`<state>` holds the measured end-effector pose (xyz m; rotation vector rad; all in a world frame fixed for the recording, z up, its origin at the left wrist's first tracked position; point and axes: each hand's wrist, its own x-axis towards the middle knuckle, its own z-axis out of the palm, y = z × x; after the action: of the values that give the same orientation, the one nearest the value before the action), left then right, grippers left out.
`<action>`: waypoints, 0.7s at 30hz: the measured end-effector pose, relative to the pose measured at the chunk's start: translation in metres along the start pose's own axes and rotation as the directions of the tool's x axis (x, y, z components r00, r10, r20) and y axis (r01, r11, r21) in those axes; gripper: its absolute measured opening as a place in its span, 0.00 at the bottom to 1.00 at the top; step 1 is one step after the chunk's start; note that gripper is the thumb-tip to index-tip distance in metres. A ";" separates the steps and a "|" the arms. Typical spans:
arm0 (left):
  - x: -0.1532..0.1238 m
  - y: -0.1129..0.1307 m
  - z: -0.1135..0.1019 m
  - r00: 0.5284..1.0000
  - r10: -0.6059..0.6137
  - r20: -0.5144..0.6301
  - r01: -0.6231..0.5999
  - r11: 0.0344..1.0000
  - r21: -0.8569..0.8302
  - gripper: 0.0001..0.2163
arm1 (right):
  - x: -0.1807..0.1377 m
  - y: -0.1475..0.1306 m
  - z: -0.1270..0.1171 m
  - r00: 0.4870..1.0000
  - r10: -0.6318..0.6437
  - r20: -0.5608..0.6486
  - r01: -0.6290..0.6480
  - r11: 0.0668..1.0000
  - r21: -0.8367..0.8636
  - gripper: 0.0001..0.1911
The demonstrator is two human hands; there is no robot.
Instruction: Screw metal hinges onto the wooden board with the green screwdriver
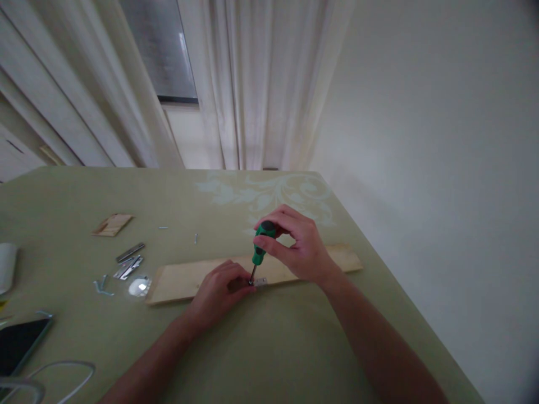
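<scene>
A green-and-black screwdriver is held by its handle in my right hand, thumb and fingers closed around it. Its shaft slants down to a small metal hinge at the near edge of a long, pale wooden board. My left hand rests over that edge, thumb and index finger pinched at the hinge beside the screwdriver's tip. Any screw under the tip is too small and covered to make out. The board lies flat, and my right wrist passes over its right part.
Left of the board lie metal hinges, screws, a clear round container and a wood piece. Two small screws lie behind it. A dark-screened device and white cable are near left. A wall borders the right.
</scene>
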<state>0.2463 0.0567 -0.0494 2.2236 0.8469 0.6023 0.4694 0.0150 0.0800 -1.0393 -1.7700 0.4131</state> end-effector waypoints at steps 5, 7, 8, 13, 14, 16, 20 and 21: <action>0.001 0.001 0.000 1.000 0.004 -0.001 -0.004 1.000 0.013 0.09 | -0.002 -0.003 0.000 0.999 0.012 0.051 -0.011 1.000 -0.008 0.11; 0.001 0.002 0.000 1.000 0.010 -0.007 -0.010 1.000 0.018 0.09 | -0.003 -0.003 0.003 0.997 -0.011 0.071 0.008 0.999 0.040 0.15; 0.001 0.002 0.000 1.000 0.015 -0.009 -0.015 1.000 0.020 0.09 | -0.004 -0.003 0.005 0.996 -0.036 0.077 0.032 0.998 0.048 0.17; 0.001 -0.001 0.003 0.999 0.028 -0.033 -0.027 0.999 0.035 0.08 | -0.007 -0.006 0.015 0.986 -0.169 -0.012 0.167 0.981 -0.095 0.13; 0.001 -0.002 0.004 0.999 0.031 -0.041 -0.030 0.999 0.037 0.08 | -0.006 -0.008 0.014 0.984 -0.176 -0.002 0.175 0.980 -0.094 0.14; 0.001 -0.002 0.004 0.998 0.047 -0.040 -0.045 0.998 0.043 0.07 | -0.005 -0.014 0.009 0.980 -0.176 0.090 0.180 0.982 -0.047 0.17; 0.000 -0.002 0.004 0.998 0.064 -0.019 -0.062 0.996 0.058 0.05 | -0.005 -0.018 0.004 0.950 -0.191 0.248 0.174 0.981 0.086 0.22; 0.000 -0.002 0.004 0.998 0.057 -0.018 -0.056 0.997 0.055 0.05 | -0.006 -0.017 0.007 0.953 -0.207 0.222 0.190 0.977 0.098 0.20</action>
<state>0.2478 0.0561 -0.0540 2.3010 0.8221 0.6354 0.4567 0.0015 0.0850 -0.7741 -2.0288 0.4866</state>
